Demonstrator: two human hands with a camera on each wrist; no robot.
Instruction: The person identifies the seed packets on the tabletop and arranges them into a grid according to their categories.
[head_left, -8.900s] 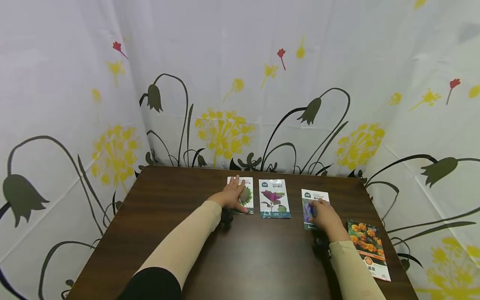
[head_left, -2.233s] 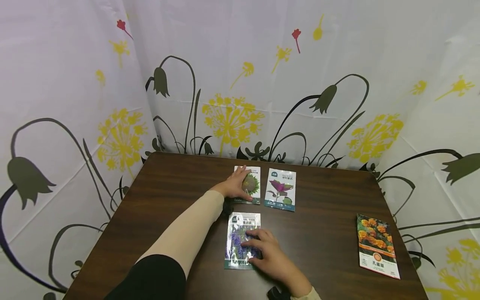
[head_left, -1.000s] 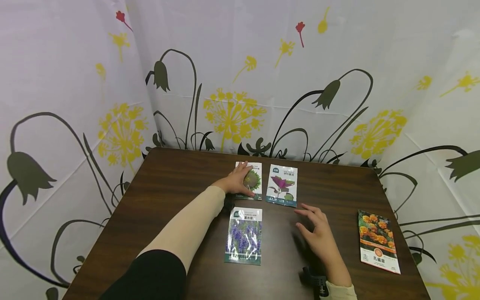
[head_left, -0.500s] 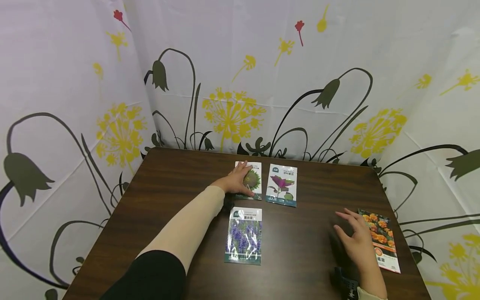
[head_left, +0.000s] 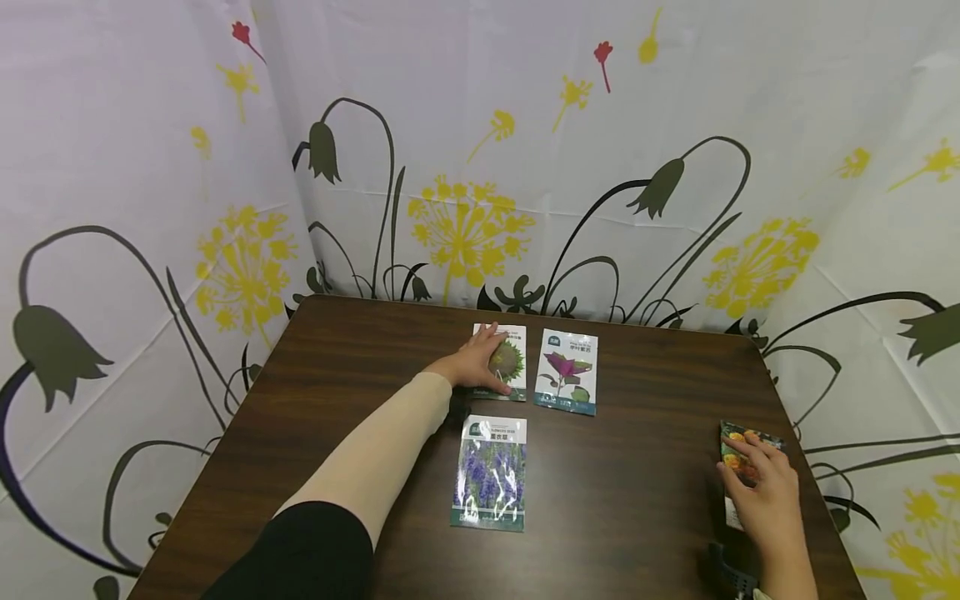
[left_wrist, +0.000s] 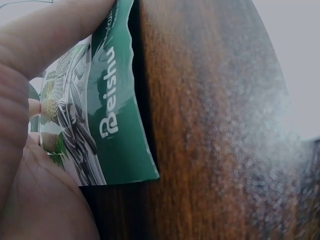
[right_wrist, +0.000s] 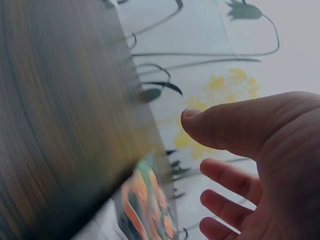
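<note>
My left hand [head_left: 468, 367] rests with fingers spread on a seed packet [head_left: 512, 358] picturing a green-rimmed sunflower head. The left wrist view shows this packet's green bottom band [left_wrist: 120, 135] beside the thumb. At the right side of the table, my right hand [head_left: 768, 492] hovers over or touches a marigold seed packet [head_left: 733, 463], covering much of it; contact cannot be told. Its thumb and fingers stand apart in the right wrist view, above the orange-flowered packet [right_wrist: 150, 200].
A packet with a purple-leaved plant [head_left: 567, 371] lies just right of the sunflower one. Nearer the front lies a lavender seed packet [head_left: 489, 475]. The dark wooden table [head_left: 615, 500] meets a flower-printed white curtain [head_left: 450, 125] behind it.
Earlier my right hand brought the lavender packet from the right to the front middle and let it go. It has since moved right to the marigold packet. My left hand has stayed put.
</note>
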